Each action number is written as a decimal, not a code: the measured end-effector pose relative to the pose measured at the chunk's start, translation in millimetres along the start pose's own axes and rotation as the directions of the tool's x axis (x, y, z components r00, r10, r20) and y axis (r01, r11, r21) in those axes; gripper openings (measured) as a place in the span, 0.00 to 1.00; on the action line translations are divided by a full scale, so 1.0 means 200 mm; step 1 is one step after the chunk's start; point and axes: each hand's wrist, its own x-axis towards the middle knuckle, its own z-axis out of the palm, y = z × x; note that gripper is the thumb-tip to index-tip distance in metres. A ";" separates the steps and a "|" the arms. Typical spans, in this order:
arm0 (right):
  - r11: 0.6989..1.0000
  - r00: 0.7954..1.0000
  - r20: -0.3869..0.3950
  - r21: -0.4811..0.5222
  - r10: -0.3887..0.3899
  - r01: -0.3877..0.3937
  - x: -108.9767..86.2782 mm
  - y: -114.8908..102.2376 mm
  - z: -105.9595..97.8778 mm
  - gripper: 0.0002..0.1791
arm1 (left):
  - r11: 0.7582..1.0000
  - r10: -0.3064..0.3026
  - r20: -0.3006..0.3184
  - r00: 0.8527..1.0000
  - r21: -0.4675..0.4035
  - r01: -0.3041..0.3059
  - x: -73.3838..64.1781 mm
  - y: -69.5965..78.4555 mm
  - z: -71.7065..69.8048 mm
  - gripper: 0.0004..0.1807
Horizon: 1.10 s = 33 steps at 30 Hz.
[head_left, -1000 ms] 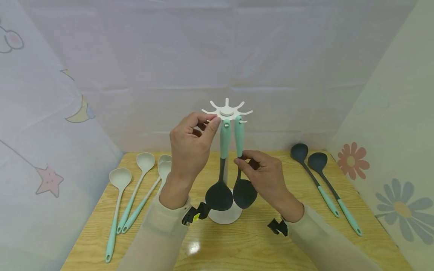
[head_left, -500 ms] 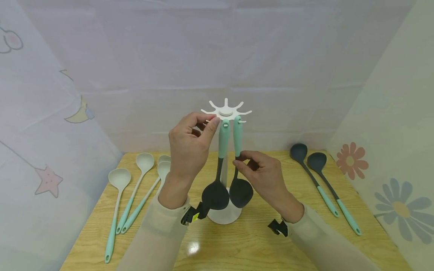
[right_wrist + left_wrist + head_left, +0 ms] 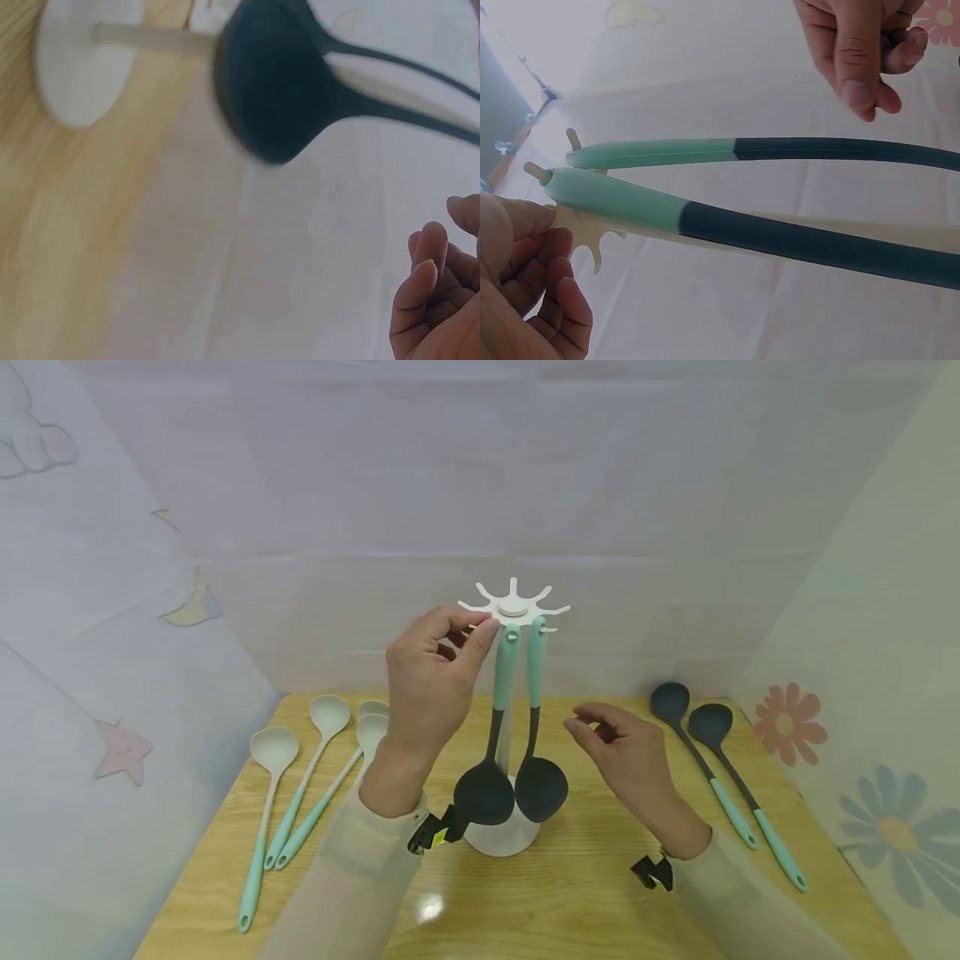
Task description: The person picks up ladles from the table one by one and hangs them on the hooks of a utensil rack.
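A white hanging rack (image 3: 513, 607) stands mid-table on a round base (image 3: 501, 842). Two dark spoons with teal handles hang from its hooks, one on the left (image 3: 483, 793) and one on the right (image 3: 540, 789). My left hand (image 3: 480, 625) pinches a hook prong at the rack's top, beside the left spoon's handle (image 3: 615, 201). My right hand (image 3: 577, 723) hovers to the right of the hanging spoons, fingers loosely curled, holding nothing. In the right wrist view a dark spoon bowl (image 3: 270, 90) hangs near the base (image 3: 82, 60), apart from my fingers (image 3: 431, 292).
Three pale spoons with teal handles (image 3: 272, 760) lie on the left of the wooden table (image 3: 555, 902). Two dark spoons (image 3: 693, 743) lie on the right. Printed fabric walls close in the back and both sides.
My right hand has let go of the right hanging spoon's handle and moved off to the right. The left hand keeps its pinch on the rack top.
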 end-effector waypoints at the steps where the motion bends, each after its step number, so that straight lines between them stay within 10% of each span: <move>1: 0.999 1.000 -0.003 -0.032 0.018 -0.018 -0.01 0.04 -0.01 0.09 | 1.000 0.002 0.005 1.000 -0.002 -0.002 0.00 0.00 0.01 0.05; 16: 0.884 0.949 0.101 -0.403 0.299 -0.236 -0.15 0.71 -0.28 0.15 | 1.000 0.005 0.014 1.000 -0.001 -0.005 0.02 0.00 0.01 0.06; 24: 0.756 0.818 0.213 -0.555 0.534 -0.349 -0.17 1.03 -0.42 0.20 | 1.000 -0.005 -0.012 1.000 0.013 0.005 0.02 0.00 -0.03 0.05; 33: 0.696 0.710 0.261 -0.576 0.654 -0.429 -0.22 1.13 -0.49 0.20 | 1.000 -0.005 -0.003 1.000 0.023 0.005 0.02 0.00 -0.02 0.06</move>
